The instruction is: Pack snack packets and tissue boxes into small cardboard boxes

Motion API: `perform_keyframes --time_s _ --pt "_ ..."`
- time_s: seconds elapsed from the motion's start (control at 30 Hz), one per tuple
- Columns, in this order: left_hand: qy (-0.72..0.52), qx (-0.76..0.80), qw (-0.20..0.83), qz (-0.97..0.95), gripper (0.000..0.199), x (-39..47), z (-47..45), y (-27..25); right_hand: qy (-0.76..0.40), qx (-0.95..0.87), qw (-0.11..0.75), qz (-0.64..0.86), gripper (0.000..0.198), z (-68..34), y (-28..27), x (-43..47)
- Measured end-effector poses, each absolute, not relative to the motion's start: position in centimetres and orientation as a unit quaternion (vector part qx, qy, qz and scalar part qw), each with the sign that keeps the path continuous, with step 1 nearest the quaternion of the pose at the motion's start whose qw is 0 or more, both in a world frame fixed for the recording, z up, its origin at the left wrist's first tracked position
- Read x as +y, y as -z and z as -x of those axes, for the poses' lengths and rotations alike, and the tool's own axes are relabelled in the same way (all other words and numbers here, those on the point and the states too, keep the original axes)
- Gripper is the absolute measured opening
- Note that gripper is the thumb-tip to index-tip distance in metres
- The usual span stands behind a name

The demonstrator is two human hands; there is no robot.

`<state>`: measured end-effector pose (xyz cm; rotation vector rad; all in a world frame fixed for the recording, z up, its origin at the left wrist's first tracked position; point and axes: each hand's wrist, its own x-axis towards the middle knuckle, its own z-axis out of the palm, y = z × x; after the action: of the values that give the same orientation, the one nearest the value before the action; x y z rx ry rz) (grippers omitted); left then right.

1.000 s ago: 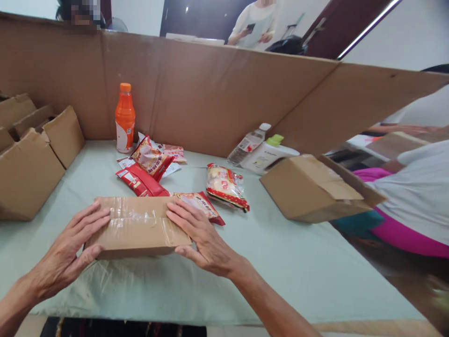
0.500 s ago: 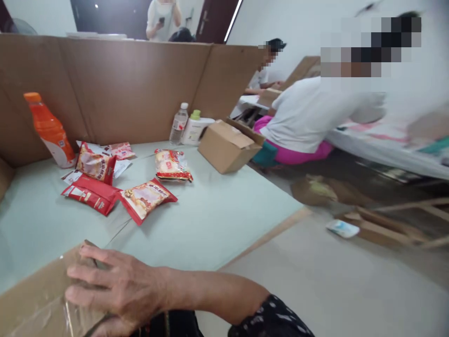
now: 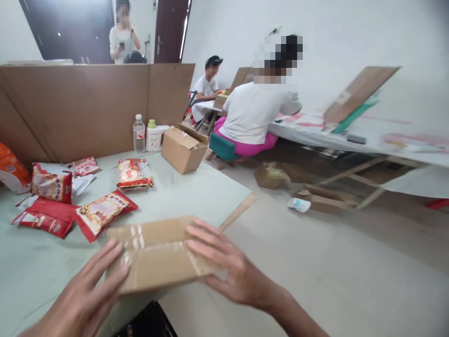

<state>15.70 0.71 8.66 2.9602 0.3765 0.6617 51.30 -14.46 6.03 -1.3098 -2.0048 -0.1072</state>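
Observation:
A taped cardboard box [image 3: 161, 262] is held between my two hands at the near edge of the table. My left hand [image 3: 94, 281] grips its left end, fingers pressed on the side and top. At the opposite end, my right hand [image 3: 220, 257] has its fingers over the top edge and its thumb lower down. Clear tape crosses the top of the box. Just beyond it lie a red-and-cream snack packet [image 3: 105, 213] and a red packet [image 3: 51, 217].
More packets, including a clear-fronted one [image 3: 135, 172], lie farther back. A water bottle [image 3: 139, 135], a white bottle with a green cap [image 3: 154, 136] and a small open carton [image 3: 184, 147] stand by a cardboard screen [image 3: 94, 107]. Several people are beyond.
The view has swung right. The box has moved right along the near table edge, and my left hand has come into view on its left end. My right hand is now on its right end.

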Motion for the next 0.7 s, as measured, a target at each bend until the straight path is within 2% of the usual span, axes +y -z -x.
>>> perform_keyframes --time_s 0.13,0.27,0.37,0.53,0.7 --pt "-0.139 0.004 0.041 -0.989 0.042 8.1 -32.9 -10.6 0.116 -0.674 0.372 0.628 0.051 -60.3 -3.8 -15.0" --pt "-0.123 -0.022 0.027 -0.992 0.033 11.6 -47.7 -10.9 0.172 -0.558 0.36 0.728 0.051 -67.9 -2.2 -14.5" --pt "-0.139 -0.001 0.017 -0.99 0.037 12.3 -54.4 -10.4 0.206 -0.501 0.337 0.77 0.051 -71.0 -1.4 -12.9" --pt "-0.18 0.092 -0.003 -0.979 0.046 12.3 -56.2 -8.4 0.257 -0.457 0.294 0.799 0.047 -71.3 -1.0 -9.3" --pt "-0.146 0.106 0.004 -0.984 0.07 10.0 -47.5 -4.4 0.275 -0.463 0.257 0.802 0.044 -70.8 -1.5 -7.6"
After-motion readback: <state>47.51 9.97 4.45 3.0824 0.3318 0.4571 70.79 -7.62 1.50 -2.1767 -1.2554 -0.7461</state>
